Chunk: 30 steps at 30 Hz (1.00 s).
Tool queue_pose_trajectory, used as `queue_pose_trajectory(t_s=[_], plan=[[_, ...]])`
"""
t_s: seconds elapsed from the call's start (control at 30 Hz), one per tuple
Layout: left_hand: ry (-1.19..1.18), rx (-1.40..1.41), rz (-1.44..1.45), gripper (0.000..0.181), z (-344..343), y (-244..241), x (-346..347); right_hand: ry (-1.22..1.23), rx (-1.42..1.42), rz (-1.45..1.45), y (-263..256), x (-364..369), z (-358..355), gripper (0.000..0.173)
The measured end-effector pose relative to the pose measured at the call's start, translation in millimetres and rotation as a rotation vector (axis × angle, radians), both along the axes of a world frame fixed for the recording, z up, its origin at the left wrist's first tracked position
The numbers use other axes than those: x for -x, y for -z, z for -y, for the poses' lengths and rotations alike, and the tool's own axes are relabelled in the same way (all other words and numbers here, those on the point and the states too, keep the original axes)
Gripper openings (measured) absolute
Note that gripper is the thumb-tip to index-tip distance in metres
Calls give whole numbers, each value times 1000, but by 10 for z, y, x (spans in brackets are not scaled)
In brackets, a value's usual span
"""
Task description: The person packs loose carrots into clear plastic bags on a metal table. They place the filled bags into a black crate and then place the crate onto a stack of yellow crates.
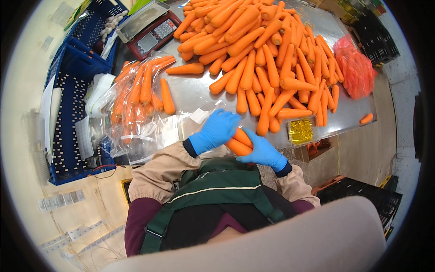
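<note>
A few carrots (239, 142) lie in my blue-gloved right hand (265, 151), its thumb and fingers wrapped around them near the table's front edge. Against their far left side, my left hand (217, 129), also gloved in blue, has its fingers curled; whether it grips the carrots or the film is hidden. Clear plastic bags (193, 122) lie flat beside and beyond the left hand. Farther left, a transparent bag filled with carrots (136, 98) rests on the table, and a single carrot (167, 97) lies next to it. A large pile of loose carrots (251, 57) spreads beyond both hands.
A red digital scale (153, 35) with a metal pan stands at the back left. Blue plastic crates (78, 112) line the left side. On the metal table (353, 110) are a red plastic bag (355, 68) and, at the front edge, a container of gold twist ties (300, 131).
</note>
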<state>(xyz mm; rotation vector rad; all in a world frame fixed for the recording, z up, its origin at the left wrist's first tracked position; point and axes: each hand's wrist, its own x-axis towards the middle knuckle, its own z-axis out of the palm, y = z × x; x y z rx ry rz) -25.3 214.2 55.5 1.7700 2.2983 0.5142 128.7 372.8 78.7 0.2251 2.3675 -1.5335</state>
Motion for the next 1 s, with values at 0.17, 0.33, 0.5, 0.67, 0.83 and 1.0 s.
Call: queue_pose_trajectory(t_s=[0.17, 0.33, 0.5, 0.67, 0.83, 1.0], plan=[[34, -92, 55, 29, 48, -76, -336, 123, 443, 269, 177, 77, -23, 79], [-579, -444, 1245, 33, 309, -94, 15, 102, 865, 398, -343, 201, -93, 60], [-535, -928, 1927, 43, 554, 32, 38, -114, -457, -343, -692, 407, 315, 22], [-608, -944, 1808, 46, 729, 15, 138, -68, -223, -561, -804, 647, 435, 14], [-412, -842, 1624, 56, 884, -554, 410, 46, -212, -617, -1302, 895, 520, 18], [-285, -724, 1200, 57, 933, -925, 921, 49, -216, -854, -1581, 1172, 699, 23]])
